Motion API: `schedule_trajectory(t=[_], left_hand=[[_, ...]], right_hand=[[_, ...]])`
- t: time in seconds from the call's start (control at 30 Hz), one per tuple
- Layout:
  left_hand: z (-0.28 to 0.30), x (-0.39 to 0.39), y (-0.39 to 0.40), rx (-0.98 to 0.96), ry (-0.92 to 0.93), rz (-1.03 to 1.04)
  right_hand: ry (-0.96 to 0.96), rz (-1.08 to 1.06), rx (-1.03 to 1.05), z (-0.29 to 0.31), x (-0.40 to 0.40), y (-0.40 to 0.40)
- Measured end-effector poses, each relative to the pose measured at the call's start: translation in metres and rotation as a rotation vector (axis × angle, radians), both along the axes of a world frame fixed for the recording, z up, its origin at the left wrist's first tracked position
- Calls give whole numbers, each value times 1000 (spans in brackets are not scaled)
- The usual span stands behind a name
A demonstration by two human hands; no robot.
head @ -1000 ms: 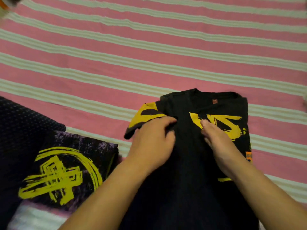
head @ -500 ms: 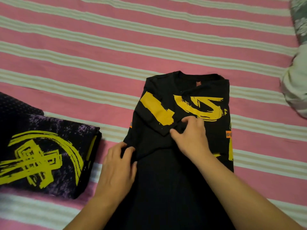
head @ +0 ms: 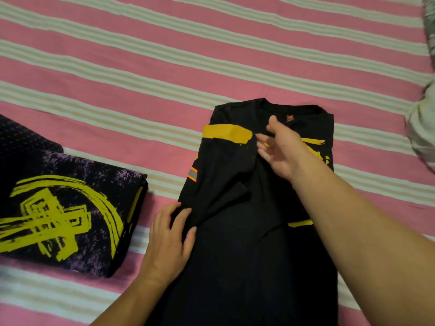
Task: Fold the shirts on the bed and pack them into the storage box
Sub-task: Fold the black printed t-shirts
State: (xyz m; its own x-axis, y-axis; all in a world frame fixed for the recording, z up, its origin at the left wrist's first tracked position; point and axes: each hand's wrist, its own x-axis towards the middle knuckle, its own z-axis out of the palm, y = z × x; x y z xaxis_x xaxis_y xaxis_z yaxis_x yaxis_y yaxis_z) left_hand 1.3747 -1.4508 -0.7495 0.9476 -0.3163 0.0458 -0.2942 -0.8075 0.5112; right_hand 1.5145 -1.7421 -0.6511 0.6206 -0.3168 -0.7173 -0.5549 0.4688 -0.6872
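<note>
**Striped bed, second shirt mid-fold, no box in sight**

Pink-and-cream striped bedsheet fills the view. No storage box visible anywhere, so packing looks not started.

Status as I read it:
- Folded shirt, black with purple speckle and a yellow circle print, sits well out past the left hand's little-finger side. Looks done, waiting to be packed.
- Black shirt with yellow print lies flat, collar away from the person, directly under both hands. Left side and sleeve are already turned in over the body; orange-and-grey tab shows on the folded edge. Right side looks tucked too, though the forearm covers much of it.
- Pale bundle at the far edge, well beyond the right hand's fingertips. Can't tell what it is.

Hands:
- Left hand: fingers lie fairly straight, pressing the lower corner of the folded-in flap; cloth bunches just ahead of the fingertips.
- Right hand: fingers spread and relaxed over the chest print just below the collar, gripping nothing. Touching or hovering, can't tell.

Left to do, my guess: flatten the flap, fold bottom up to collar, then box both shirts.
</note>
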Motion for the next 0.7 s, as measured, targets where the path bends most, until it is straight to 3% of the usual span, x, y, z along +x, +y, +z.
schedule_trajectory(t=[0.07,0.17,0.3,0.4,0.5,0.6,0.63,0.7], left_hand=[[1,2,0,11,17,-7],[0,3,0,7,30,1],[-2,2,0,-14,32,6],[-3,2,0,-14,37,10],[-2,2,0,-13,48,11],[-2,2,0,-20,52,14],[-1,3,0,-21,50,13],[-1,3,0,-21,45,9]], right_hand=[[75,204,-156,-9,-10,4],[146,284,-383,-16,-26,17],[381,491,-568,-11,-52,39],[403,617,-668,-22,-76,58],[353,558,-757,-23,-91,67],[172,233,-812,-8,-121,71],[173,220,-833,-4,-134,73],[337,417,-792,-1,-155,78]])
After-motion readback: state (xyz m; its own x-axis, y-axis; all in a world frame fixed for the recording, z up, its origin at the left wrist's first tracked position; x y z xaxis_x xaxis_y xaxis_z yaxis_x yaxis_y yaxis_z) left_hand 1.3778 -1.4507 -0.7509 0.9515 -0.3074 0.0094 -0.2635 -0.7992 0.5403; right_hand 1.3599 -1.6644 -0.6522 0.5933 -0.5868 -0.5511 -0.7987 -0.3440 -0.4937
